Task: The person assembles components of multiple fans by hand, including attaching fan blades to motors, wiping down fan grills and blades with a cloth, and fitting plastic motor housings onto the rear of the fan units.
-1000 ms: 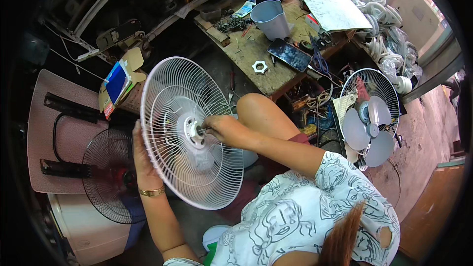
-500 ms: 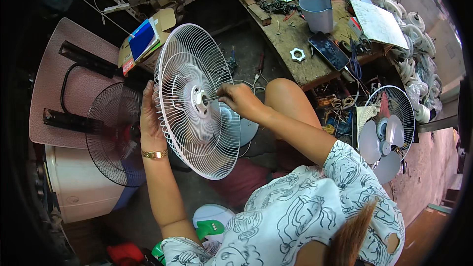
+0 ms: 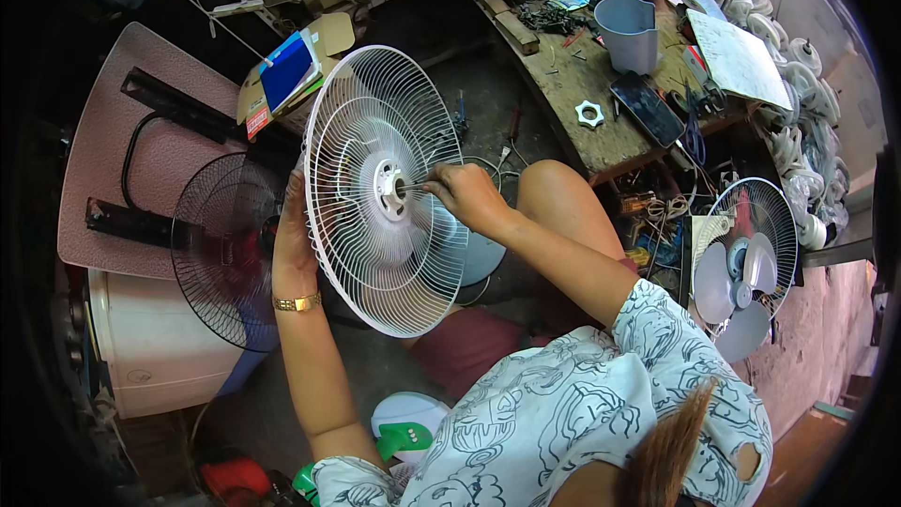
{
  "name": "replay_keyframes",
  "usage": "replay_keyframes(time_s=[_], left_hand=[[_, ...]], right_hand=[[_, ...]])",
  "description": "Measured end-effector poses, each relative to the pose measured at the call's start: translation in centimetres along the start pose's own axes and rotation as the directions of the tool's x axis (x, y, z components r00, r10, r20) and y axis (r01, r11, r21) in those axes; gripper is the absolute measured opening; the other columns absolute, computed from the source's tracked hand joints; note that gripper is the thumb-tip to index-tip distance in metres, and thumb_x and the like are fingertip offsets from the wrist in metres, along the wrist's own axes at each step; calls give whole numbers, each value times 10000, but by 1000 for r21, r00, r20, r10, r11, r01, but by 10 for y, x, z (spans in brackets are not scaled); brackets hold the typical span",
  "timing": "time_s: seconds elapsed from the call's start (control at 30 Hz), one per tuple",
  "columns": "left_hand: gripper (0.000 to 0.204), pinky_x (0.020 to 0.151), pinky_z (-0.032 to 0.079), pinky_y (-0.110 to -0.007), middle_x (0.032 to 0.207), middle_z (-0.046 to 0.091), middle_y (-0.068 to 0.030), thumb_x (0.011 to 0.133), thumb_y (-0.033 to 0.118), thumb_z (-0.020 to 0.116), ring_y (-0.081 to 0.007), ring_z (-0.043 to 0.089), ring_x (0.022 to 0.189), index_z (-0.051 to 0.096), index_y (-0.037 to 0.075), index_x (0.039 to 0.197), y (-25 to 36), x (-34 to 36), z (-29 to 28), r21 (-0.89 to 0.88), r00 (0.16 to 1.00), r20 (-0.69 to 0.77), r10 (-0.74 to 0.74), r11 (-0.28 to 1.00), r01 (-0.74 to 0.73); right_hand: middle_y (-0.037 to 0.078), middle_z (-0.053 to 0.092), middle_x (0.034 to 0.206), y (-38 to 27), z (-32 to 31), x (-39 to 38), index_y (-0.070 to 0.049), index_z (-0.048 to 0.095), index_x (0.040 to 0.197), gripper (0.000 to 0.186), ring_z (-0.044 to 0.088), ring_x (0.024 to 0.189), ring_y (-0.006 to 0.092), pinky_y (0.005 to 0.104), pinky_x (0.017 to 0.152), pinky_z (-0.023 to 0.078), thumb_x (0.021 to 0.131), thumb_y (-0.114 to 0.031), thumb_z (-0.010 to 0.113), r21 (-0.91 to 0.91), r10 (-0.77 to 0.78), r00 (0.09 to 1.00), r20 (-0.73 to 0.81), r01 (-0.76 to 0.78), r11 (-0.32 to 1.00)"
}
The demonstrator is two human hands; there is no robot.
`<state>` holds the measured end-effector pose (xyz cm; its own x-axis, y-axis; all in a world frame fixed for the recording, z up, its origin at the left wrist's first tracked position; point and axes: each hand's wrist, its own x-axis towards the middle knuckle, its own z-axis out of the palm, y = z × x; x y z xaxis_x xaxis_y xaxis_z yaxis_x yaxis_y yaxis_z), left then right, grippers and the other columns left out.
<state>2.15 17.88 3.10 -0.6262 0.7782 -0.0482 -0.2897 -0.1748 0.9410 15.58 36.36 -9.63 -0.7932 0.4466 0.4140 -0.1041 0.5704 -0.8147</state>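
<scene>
A white wire fan guard (image 3: 394, 272) stands tilted upright in front of me, facing right, with a white hub (image 3: 385, 186) at its middle. My left hand (image 3: 294, 225) grips the guard's left edge, partly hidden behind it. My right hand (image 3: 462, 193) pinches a thin metal piece (image 3: 417, 188), perhaps a tool or shaft, whose tip is at the hub's centre hole. A white star-shaped knob (image 3: 589, 114) lies on the wooden bench beyond.
A dark fan (image 3: 211, 253) and pink padded panel (image 3: 141, 178) sit left, below an open carton (image 3: 272, 84). Bench (image 3: 554, 56) holds a phone (image 3: 648, 109), pitcher and screws. A grey-bladed fan (image 3: 751, 291) is right; a green-and-white fan base (image 3: 402, 427) lies below.
The view has shifted, with the bench and surroundings moving up and right in the picture. The guard is slightly more upright than a second ago; both hands keep their hold.
</scene>
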Motion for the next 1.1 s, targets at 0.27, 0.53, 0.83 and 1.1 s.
replay_keyframes(time_s=[0.27,0.53,0.83,1.1], left_hand=[[675,975,483,-374,1404,479,-133,974,474,477,-240,528,1202,305,61,1479,6,-5,-10,144,991,103,85,985,-99],[757,889,523,-335,1383,492,-104,904,522,572,-197,543,1149,313,115,1487,6,-3,4,123,997,50,55,990,-61],[630,900,530,-366,1288,566,-139,916,433,543,-228,590,1106,441,6,1367,10,-12,21,149,998,-58,27,989,-18],[559,955,482,-411,1297,558,-146,930,403,500,-255,578,1114,482,6,1324,33,-33,11,29,990,-39,-138,990,139]], right_hand=[[200,671,807,6,8,5,-8,684,887,143,667,749,361,427,674,527,795,-118,682,137,39,999,-35,-34,990],[212,672,813,8,8,9,14,685,879,148,672,748,358,401,675,532,793,-106,683,142,95,994,-46,-88,986],[181,683,960,8,-36,-18,1,658,1004,214,670,877,321,402,739,519,845,-142,661,-8,11,998,-68,-12,1000],[192,609,1058,108,-279,-227,-28,544,1175,352,609,962,304,404,849,477,842,-94,634,-265,201,621,-757,-574,775]])
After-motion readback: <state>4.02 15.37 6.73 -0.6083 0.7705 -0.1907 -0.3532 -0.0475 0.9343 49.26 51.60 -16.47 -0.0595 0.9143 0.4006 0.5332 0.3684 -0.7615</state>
